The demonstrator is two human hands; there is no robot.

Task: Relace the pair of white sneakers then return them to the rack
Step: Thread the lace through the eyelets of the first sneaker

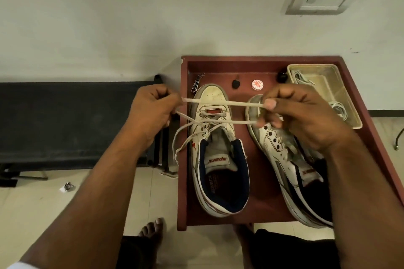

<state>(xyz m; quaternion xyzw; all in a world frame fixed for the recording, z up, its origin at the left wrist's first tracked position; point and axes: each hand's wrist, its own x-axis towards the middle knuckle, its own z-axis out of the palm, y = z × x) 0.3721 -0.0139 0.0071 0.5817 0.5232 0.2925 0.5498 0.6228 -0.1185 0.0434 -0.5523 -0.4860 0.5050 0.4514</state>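
Both hands pinch the shoelace (220, 104) and hold it taut across the left sneaker (218, 148): my left hand (153, 111) grips one side, my right hand (299, 113) the other. That sneaker sits on the red wooden tray (262, 60), beside the unlaced right sneaker (288, 159).
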